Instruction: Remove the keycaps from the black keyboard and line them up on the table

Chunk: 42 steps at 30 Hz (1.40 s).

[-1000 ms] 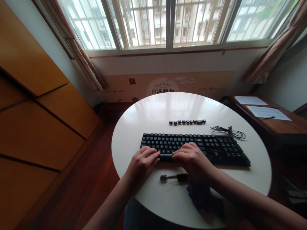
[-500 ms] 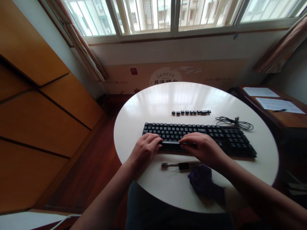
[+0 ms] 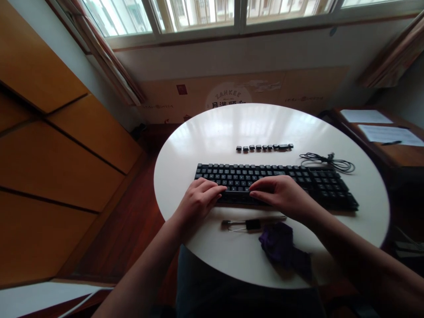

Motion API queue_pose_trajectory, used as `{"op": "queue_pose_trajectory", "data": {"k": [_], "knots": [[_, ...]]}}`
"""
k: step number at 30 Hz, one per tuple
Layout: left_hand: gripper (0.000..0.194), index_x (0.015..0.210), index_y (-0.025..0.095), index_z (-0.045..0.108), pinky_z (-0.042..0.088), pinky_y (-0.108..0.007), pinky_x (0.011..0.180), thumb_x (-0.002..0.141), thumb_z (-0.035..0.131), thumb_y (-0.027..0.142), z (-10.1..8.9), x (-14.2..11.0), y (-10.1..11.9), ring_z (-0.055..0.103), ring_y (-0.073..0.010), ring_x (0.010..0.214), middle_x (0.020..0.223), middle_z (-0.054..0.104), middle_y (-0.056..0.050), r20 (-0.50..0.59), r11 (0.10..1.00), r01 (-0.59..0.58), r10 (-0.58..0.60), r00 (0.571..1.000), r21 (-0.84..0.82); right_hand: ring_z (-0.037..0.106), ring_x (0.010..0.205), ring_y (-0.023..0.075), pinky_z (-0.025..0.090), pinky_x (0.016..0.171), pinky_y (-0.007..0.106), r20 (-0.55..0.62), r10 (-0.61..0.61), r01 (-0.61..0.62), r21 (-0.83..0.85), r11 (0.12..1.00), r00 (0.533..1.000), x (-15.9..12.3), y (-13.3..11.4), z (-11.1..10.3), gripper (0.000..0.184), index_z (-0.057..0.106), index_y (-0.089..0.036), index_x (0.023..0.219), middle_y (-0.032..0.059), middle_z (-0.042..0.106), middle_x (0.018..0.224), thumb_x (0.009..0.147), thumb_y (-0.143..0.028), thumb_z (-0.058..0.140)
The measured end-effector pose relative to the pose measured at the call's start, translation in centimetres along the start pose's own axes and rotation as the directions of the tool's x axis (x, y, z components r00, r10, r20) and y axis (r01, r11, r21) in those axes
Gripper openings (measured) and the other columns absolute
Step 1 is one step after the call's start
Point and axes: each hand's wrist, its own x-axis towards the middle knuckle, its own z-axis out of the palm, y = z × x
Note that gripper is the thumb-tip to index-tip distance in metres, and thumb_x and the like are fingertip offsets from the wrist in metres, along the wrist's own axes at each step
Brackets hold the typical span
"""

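Note:
A black keyboard (image 3: 331, 201) lies across the round white table. Along its front row, a long black space bar keycap (image 3: 237, 193) spans the gap between my two hands. My left hand (image 3: 200, 196) pinches its left end, thumb and fingers close together. At the right end, the fingertips and thumb of my right hand (image 3: 281, 190) close on the keycap. Whether it is seated or lifted a little I cannot tell. Several loose black keycaps (image 3: 258, 148) stand in a row behind the keyboard. In front lie a brush-tipped tool with a wire loop (image 3: 252, 225) and a dark purple cloth (image 3: 276, 243).
The keyboard's coiled cable (image 3: 331, 163) rests at the right rear of the white table (image 3: 185, 145). Papers (image 3: 391, 134) and a pen (image 3: 391, 142) are on a brown side table at right. Wooden cabinet doors (image 3: 59, 168) stand to the left.
My view has tilted down slightly, so the scene sits higher. Both hands remain at the ends of the space bar keycap, which looks lower and closer to the keys.

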Motion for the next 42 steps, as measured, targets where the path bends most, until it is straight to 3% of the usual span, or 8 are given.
{"op": "queue_pose_trajectory", "data": {"k": [7, 16, 26, 31, 34, 37, 39, 42], "knots": [[0.026, 0.119, 0.018, 0.066, 0.054, -0.039, 0.082, 0.095, 0.055, 0.016, -0.2, -0.3, 0.2, 0.056, -0.0215, 0.094, 0.105, 0.069, -0.009, 0.003, 1.0, -0.004, 0.004, 1.0, 0.03, 0.071, 0.081, 0.0174, 0.054, 0.077, 0.026, -0.016, -0.202, 0.193, -0.231, 0.954, 0.979, -0.3, 0.1, 1.0, 0.009, 0.078, -0.022, 0.091, 0.0003, 0.077, 0.089, 0.083, -0.019, 0.073], [0.024, 0.115, 0.019, 0.07, 0.054, -0.038, 0.079, 0.093, 0.059, 0.017, -0.4, -0.4, 0.5, 0.057, -0.0206, 0.091, 0.102, 0.07, -0.008, -0.01, 1.0, -0.003, 0.003, 1.0, -0.009, 0.064, 0.084, 0.0185, 0.049, 0.079, 0.029, 0.032, -0.373, 0.355, -0.394, 0.848, 0.927, -0.8, 0.5, 1.6, 0.01, 0.077, -0.021, 0.089, 0.0037, 0.074, 0.094, 0.09, -0.019, 0.067], [0.019, 0.104, 0.023, 0.075, 0.053, -0.038, 0.08, 0.091, 0.061, 0.019, -0.3, -0.6, 0.7, 0.056, -0.0209, 0.091, 0.102, 0.068, -0.007, 0.008, 0.999, 0.028, -0.028, 1.0, 0.022, 0.053, 0.081, 0.0187, 0.039, 0.067, 0.028, 0.114, -0.347, 0.342, -0.604, 0.72, 0.931, -0.9, -0.5, 1.8, 0.021, 0.075, -0.022, 0.077, 0.0042, 0.07, 0.087, 0.094, -0.022, 0.061], [0.023, 0.109, 0.019, 0.072, 0.053, -0.044, 0.087, 0.09, 0.061, 0.024, -0.6, -0.7, 1.1, 0.056, -0.0251, 0.098, 0.108, 0.066, -0.01, 0.001, 0.997, 0.026, -0.026, 1.0, 0.069, 0.054, 0.08, 0.0187, 0.042, 0.071, 0.029, 0.155, -0.312, 0.343, -0.562, 0.753, 0.937, -0.3, -1.6, 0.7, 0.015, 0.078, -0.024, 0.081, 0.0051, 0.068, 0.086, 0.09, -0.03, 0.067], [0.027, 0.113, 0.021, 0.071, 0.051, -0.049, 0.091, 0.088, 0.062, 0.025, -0.6, -0.8, 1.2, 0.056, -0.0273, 0.102, 0.114, 0.063, -0.011, -0.017, 0.995, -0.014, 0.016, 1.0, 0.099, 0.059, 0.085, 0.0187, 0.045, 0.076, 0.03, 0.141, -0.326, 0.352, -0.504, 0.789, 0.935, 2.3, -1.9, -0.9, 0.011, 0.078, -0.024, 0.091, 0.005, 0.07, 0.092, 0.089, -0.027, 0.068], [0.023, 0.108, 0.024, 0.072, 0.051, -0.049, 0.092, 0.088, 0.061, 0.023, -0.6, -0.8, 1.2, 0.055, -0.0277, 0.105, 0.118, 0.062, -0.01, -0.035, 0.994, -0.035, 0.039, 0.999, 0.106, 0.061, 0.091, 0.0203, 0.046, 0.081, 0.032, 0.064, -0.326, 0.308, -0.542, 0.782, 0.943, 7.3, -1.3, -2.5, 0.014, 0.078, -0.022, 0.093, 0.0054, 0.073, 0.097, 0.09, -0.021, 0.064], [0.021, 0.106, 0.025, 0.073, 0.051, -0.049, 0.092, 0.088, 0.061, 0.023, -0.6, -0.8, 1.1, 0.055, -0.0279, 0.106, 0.118, 0.062, -0.01, -0.044, 0.994, -0.035, 0.04, 0.998, 0.106, 0.062, 0.097, 0.0218, 0.046, 0.084, 0.033, 0.017, -0.252, 0.214, -0.586, 0.781, 0.967, 11.0, -0.4, -3.2, 0.016, 0.078, -0.022, 0.093, 0.0048, 0.074, 0.099, 0.089, -0.018, 0.063], [0.025, 0.111, 0.024, 0.071, 0.051, -0.049, 0.092, 0.088, 0.061, 0.023, -0.7, -0.9, 1.1, 0.055, -0.0281, 0.106, 0.118, 0.062, -0.011, -0.043, 0.995, -0.036, 0.04, 0.998, 0.097, 0.062, 0.1, 0.0225, 0.045, 0.084, 0.033, 0.042, -0.17, 0.16, -0.61, 0.776, 0.985, 15.4, 0.9, -3.3, 0.014, 0.077, -0.021, 0.095, 0.0045, 0.074, 0.102, 0.086, -0.02, 0.067]]}}
